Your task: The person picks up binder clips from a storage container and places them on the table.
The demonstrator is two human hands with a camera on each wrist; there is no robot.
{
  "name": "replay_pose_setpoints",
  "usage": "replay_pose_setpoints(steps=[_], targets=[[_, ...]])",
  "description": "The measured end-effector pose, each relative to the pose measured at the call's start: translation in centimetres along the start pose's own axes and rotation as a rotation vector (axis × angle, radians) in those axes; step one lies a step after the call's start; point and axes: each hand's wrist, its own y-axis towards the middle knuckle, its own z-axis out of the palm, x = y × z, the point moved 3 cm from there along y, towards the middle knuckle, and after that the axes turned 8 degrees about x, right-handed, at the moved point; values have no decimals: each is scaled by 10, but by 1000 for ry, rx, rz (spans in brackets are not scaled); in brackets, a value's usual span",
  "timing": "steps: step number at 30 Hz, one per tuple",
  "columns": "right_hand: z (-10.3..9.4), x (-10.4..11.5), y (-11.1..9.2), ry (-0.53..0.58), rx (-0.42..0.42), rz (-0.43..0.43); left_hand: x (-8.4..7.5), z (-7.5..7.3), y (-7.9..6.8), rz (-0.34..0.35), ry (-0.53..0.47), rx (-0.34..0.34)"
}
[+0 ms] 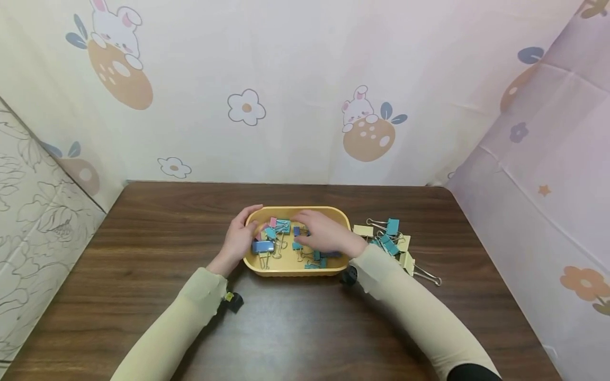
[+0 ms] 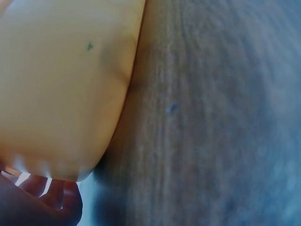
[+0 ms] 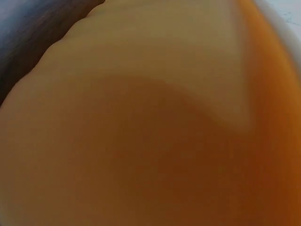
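A yellow plastic basket [image 1: 286, 273] stands on the table with pink, teal and blue binder clips lying in it. At its left end my left hand [image 1: 236, 239] grips the rim, thumb to the inside and fingers outside. In the left wrist view those fingers [image 2: 54, 195] curl at the basket wall [image 2: 61, 103]. My right hand [image 1: 326, 233] reaches over the right end, thumb and fingers apart around a small blue binder clip [image 1: 296, 231]. A larger blue binder clip [image 1: 263, 246] lies near the left thumb. In the right wrist view the basket wall [image 3: 131, 132] hides the right hand.
Right of the basket is a loose pile of teal binder clips [image 1: 389, 244] and pale yellow binder clips [image 1: 407, 262], close to the right sleeve. The brown wooden table [image 1: 157, 238] ends at a patterned curtain [image 1: 295, 148] behind. More curtain hangs at both sides.
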Motion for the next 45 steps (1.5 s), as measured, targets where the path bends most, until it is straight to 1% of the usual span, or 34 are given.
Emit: replay_pose_setpoints(steps=[4,9,15,22,26,32,34,37,41,45], targets=[[5,2,12,16,29,-12,1,0,0,-2,15,-1],[11,1,21,10,55,20,0,0,-1,-4,20,1],[14,4,28,-22,12,43,-2,0,-2,4,15,-8],[22,7,36,-95,-57,130,-2,0,-1,3,0,-6],[24,6,38,-89,-69,158,-1,1,-1,3,-6,-9],[22,5,32,-47,-83,190,0,0,-1,8,0,-14],[20,5,29,-43,-98,197,0,0,-1,12,10,-15],[17,3,21,-7,-126,198,1,0,-2,14,18,-16],[11,-1,10,47,-168,176,1,-1,-2,-1,8,-5],[4,-6,-2,51,-211,139,1,0,-1,3,9,-3]])
